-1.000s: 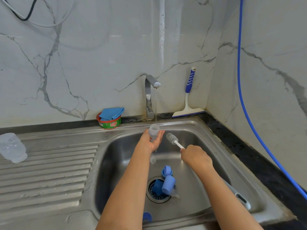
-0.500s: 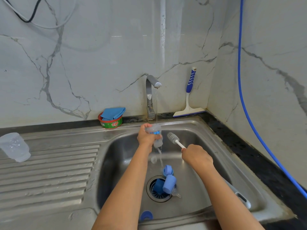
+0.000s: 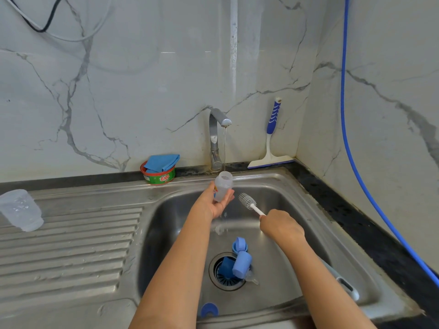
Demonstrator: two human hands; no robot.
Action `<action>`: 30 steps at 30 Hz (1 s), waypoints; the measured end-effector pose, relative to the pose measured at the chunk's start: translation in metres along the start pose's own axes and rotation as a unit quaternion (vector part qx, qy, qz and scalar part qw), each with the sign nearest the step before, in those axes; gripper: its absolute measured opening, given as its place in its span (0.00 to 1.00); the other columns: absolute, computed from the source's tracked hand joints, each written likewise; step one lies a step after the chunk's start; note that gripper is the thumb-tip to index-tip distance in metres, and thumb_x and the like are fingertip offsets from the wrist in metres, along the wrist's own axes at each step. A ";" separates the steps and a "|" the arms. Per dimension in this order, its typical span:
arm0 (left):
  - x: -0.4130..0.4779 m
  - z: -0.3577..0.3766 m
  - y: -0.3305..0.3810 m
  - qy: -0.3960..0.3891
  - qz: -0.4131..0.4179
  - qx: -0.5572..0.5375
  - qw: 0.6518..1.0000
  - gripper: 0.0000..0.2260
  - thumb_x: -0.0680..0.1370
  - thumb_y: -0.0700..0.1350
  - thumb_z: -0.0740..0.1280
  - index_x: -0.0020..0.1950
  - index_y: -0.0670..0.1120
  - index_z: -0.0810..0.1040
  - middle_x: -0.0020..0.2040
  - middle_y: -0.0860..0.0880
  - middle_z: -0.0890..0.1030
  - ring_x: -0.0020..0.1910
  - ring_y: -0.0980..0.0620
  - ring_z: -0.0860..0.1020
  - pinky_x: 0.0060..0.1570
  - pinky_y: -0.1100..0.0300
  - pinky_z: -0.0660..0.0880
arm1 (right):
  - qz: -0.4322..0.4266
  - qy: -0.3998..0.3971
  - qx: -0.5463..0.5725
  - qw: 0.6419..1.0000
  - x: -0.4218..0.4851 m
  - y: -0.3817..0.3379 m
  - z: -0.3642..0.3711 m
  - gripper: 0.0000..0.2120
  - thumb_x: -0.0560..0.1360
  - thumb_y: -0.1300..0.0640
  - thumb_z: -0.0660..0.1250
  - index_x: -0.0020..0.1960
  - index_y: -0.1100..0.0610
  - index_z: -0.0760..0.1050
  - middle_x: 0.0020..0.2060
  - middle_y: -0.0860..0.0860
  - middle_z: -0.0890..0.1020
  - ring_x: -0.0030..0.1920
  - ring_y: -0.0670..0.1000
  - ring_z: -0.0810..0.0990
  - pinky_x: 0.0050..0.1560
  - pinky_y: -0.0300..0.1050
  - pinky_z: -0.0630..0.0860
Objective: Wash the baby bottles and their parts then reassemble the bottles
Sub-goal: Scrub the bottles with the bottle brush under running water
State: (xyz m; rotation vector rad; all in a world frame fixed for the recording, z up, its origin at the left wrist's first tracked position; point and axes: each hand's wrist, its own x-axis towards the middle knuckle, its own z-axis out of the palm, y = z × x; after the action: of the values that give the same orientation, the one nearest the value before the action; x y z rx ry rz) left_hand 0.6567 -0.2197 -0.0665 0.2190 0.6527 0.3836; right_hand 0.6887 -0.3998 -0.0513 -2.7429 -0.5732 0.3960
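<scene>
Bottle (image 3: pixel 223 186), clear plastic, mouth up, just above centre of frame, directly under the tap (image 3: pixel 217 136). Thin water stream (image 3: pixel 224 148) runs from the spout into its open mouth. Left hand (image 3: pixel 217 203) grips it from below, palm up, thumb on the left side, fingers curled round the right. Colour print on the bottle wall, partly behind the thumb; unreadable.

Right hand (image 3: pixel 281 227) closed in a fist round the white stem of a bottle brush (image 3: pixel 247 201). Bristle head points up-left, just beside the bottle, not touching it. Hands near each other but apart.

Both hands over the steel sink (image 3: pixel 166 224). On the basin floor, lower centre:
- light blue cap (image 3: pixel 241 264) on its side across the drain edge
- blue ring (image 3: pixel 240 245) touching the cap's upper end
- darker blue piece (image 3: pixel 225 265) in the drain
- clear teat (image 3: pixel 251 279) just right of the drain

One more blue part (image 3: pixel 209 309) at the near wall of the basin, partly hidden.

Left edge of frame: second clear bottle (image 3: pixel 21 210), tilted on the ribbed drainboard (image 3: pixel 71 245), droplets on it.

Back of the bench (image 3: pixel 356 222): red-and-green Exo tub (image 3: pixel 158 178) left of the tap, folded blue cloth (image 3: pixel 162 161) on top. Squeegee (image 3: pixel 272 138) leans on the wall right of the tap. Blue hose (image 3: pixel 351 162) runs down the right wall.
</scene>
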 end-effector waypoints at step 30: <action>-0.097 -0.073 0.097 0.115 0.480 0.557 0.668 0.23 0.63 0.35 0.78 0.49 0.49 0.69 0.54 0.46 0.77 0.47 0.49 0.74 0.37 0.61 0.69 | -0.097 0.004 -0.026 0.995 -0.042 -0.078 0.015 0.15 0.80 0.50 0.54 0.54 0.59 0.75 0.42 0.52 0.75 0.44 0.54 0.77 0.43 0.45 0.72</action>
State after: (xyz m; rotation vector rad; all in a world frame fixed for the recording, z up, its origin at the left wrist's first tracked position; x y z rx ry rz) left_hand 0.5130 -0.1661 -0.0392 1.7865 0.9258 1.0044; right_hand 0.6200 -0.3460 -0.0291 -2.7047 -0.8494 0.3281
